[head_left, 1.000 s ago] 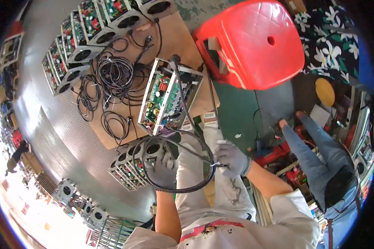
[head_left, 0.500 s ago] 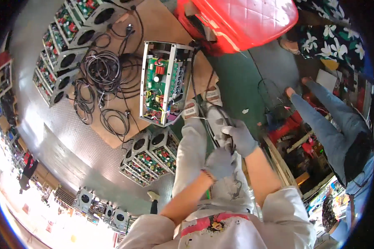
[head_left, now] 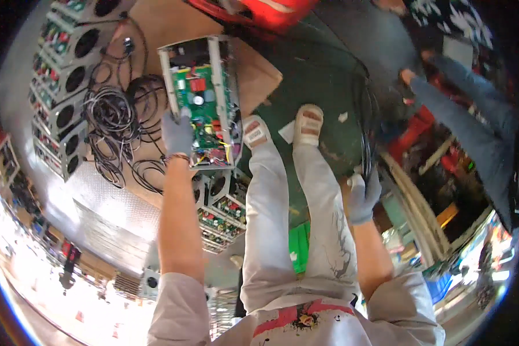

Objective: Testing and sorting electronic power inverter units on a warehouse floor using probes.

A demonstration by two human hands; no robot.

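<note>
My left hand, in a grey glove, is closed on the left side of a metal-framed electronics unit with a green circuit board facing up, above the cardboard sheet. My right hand, also gloved, is off to the right beside my leg, gripping a bundle of black cable that trails up toward the back. Coiled black cables lie on the cardboard left of the unit.
Similar units stand in a row at left; more sit below the held one. A red plastic stool is at the top. Another person's jeans-clad legs are at right, beside cluttered parts. My sandalled feet are centred.
My hands have separated: the left went up-left onto the unit, the right moved rightward with the cable. The cable loop now hangs as an elongated bundle. The view has shifted.
</note>
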